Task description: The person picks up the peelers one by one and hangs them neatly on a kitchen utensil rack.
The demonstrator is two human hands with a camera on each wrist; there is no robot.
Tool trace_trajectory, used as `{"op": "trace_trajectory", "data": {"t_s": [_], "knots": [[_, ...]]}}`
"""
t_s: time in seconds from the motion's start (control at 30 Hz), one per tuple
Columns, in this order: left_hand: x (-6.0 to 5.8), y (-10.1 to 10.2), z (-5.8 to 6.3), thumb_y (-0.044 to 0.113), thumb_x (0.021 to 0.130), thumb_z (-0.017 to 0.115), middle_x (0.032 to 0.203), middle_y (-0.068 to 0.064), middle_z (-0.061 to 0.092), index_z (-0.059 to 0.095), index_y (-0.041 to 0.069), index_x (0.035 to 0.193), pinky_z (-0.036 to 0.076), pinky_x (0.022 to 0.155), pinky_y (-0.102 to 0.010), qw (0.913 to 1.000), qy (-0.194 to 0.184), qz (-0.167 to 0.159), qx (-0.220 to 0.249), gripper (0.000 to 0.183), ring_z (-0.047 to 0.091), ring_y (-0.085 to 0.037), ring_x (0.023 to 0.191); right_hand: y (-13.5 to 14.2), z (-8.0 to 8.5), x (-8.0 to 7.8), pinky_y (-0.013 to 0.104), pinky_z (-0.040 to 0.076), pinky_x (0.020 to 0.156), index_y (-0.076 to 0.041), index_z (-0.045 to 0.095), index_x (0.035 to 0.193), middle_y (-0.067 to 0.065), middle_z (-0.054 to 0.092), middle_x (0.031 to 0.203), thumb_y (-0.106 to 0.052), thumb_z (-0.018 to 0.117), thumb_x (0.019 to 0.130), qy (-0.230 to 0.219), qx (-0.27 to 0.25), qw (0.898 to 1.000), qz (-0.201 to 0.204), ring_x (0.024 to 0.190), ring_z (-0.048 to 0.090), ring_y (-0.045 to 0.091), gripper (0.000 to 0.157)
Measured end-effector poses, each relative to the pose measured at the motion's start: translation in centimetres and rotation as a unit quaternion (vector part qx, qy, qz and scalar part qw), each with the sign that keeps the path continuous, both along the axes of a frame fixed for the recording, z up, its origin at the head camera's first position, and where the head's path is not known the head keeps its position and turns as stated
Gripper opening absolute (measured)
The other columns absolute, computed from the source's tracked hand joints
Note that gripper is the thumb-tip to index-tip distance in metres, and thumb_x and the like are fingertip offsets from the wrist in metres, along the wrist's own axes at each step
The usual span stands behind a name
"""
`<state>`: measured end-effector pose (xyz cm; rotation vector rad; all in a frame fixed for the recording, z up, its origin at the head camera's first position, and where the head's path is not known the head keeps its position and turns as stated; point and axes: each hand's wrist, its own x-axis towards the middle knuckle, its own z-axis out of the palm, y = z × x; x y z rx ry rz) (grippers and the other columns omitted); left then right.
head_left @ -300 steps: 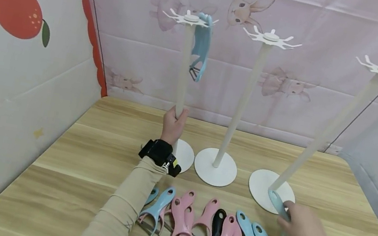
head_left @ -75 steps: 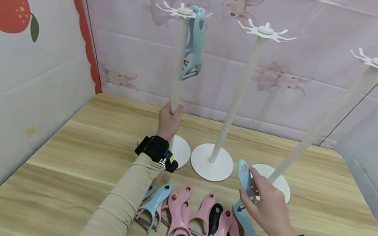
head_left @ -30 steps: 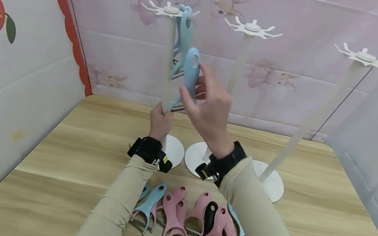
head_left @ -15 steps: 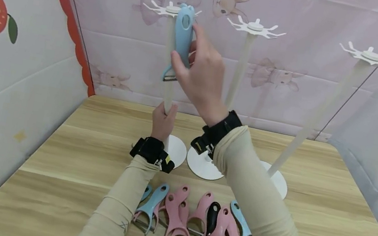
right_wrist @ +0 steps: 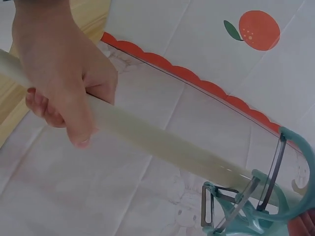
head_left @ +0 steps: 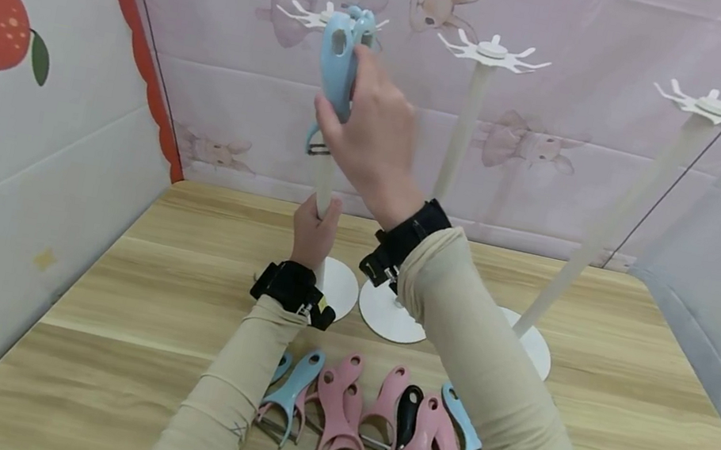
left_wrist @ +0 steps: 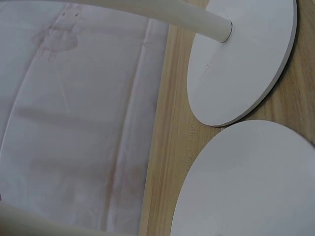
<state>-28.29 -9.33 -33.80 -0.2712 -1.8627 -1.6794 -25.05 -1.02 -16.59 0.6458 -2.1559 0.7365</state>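
My right hand [head_left: 377,131] pinches a light-blue peeler [head_left: 337,68] by its handle, up at the hooked top [head_left: 307,14] of the left white stand. The peeler's handle hole is in front of the hooks, its blade end downward. Other blue peelers hang just behind it, partly hidden; the right wrist view shows their frames [right_wrist: 283,206] and blades beside the pole. Lower down, my left hand [head_left: 314,233] grips the stand's pole [right_wrist: 162,145], fingers and thumb wrapped round it. In the left wrist view the left hand itself is out of sight.
Two more hooked stands, the middle one [head_left: 464,131] and the right one [head_left: 612,213], stand on round white bases. Pink peelers [head_left: 333,421], a black one [head_left: 406,418] and several blue ones lie in a row on the wooden table [head_left: 115,343]. Cloth walls enclose the back and sides.
Another blue peeler has joined those on the left stand. My right hand then took a further one from the row's right end and raised it to the hooks. My left hand keeps the pole.
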Motion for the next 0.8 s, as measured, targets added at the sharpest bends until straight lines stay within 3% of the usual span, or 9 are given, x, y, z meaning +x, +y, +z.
{"op": "trace_trajectory", "data": {"t_s": [0.43,0.7,0.8], "knots": [[-0.4,-0.2,-0.2,0.003,0.091,0.047,0.052,0.001,0.03,0.032,0.009,0.063,0.023,0.049,-0.025,0.9996,-0.017,-0.02,0.009,0.032,0.026,-0.007,0.044,1.6,-2.6,0.8,0.03,0.046,0.065,0.006,0.044,0.125,0.012,0.059,0.091,-0.022,0.065,0.082,0.016,-0.003,0.999,0.036,0.08,0.057,0.021,0.055],[-0.3,-0.2,0.0,0.005,0.091,0.047,0.053,0.003,0.03,0.034,0.01,0.064,0.023,0.051,-0.025,0.9995,-0.032,-0.006,-0.001,0.03,0.027,-0.007,0.046,2.9,-5.0,1.1,0.029,0.046,0.063,0.008,0.048,0.12,0.013,0.058,0.087,-0.016,0.066,0.081,0.047,-0.012,0.997,0.057,0.072,0.058,0.023,0.049],[-1.2,-0.4,-0.9,0.009,0.092,0.047,0.052,0.003,0.029,0.032,0.011,0.063,0.023,0.049,-0.025,0.9986,-0.052,-0.006,0.001,0.032,0.026,-0.007,0.045,3.5,-5.8,1.3,0.029,0.047,0.061,0.009,0.048,0.12,0.014,0.058,0.085,-0.014,0.067,0.08,0.048,-0.009,0.997,0.059,0.07,0.059,0.024,0.05]]}}
